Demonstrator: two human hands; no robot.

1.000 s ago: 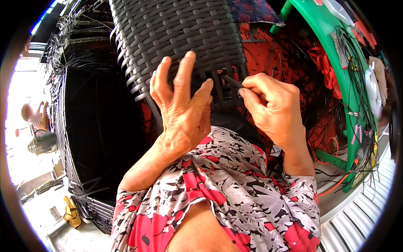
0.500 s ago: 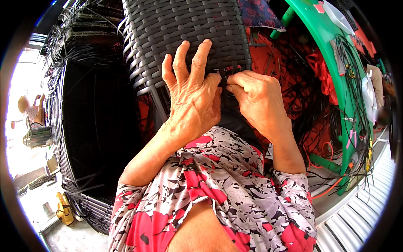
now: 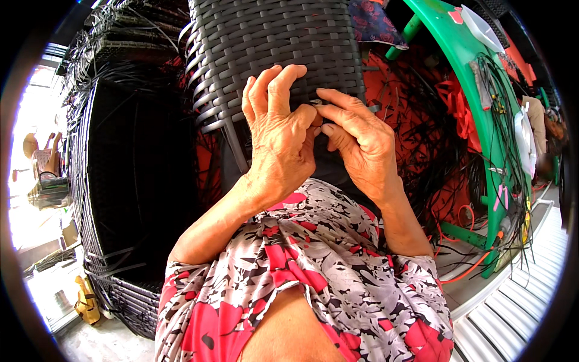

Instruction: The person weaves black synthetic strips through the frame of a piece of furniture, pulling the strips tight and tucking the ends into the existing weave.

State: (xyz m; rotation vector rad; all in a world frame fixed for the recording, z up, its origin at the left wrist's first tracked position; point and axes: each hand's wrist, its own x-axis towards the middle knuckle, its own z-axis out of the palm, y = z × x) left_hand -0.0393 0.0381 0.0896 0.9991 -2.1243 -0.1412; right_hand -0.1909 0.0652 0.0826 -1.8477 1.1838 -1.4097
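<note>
A dark grey woven panel point(image 3: 274, 39) of flat plastic strips lies in front of me, its near edge just beyond my fingers. My left hand point(image 3: 277, 142) is at that edge with thumb and index finger pinched together and the other fingers raised over the weave. Close against it, my right hand point(image 3: 365, 142) has its thumb drawn in toward its bent fingers, the tips meeting the left pinch. Whatever sits between the fingertips is too small and hidden to make out. A bare frame bar point(image 3: 234, 143) sticks out toward me left of my left hand.
A large black woven piece point(image 3: 90, 199) stands close on my left. On the right is a green table point(image 3: 458, 54) with black strips point(image 3: 503, 108) hanging off it. Loose black strips litter the red surface point(image 3: 386, 90) below, beside red ribbon point(image 3: 461, 114).
My right hand has turned and its fingers have opened out from a tight curl, moving slightly left to meet the left fingertips. My left hand has shifted slightly right, still pinching.
</note>
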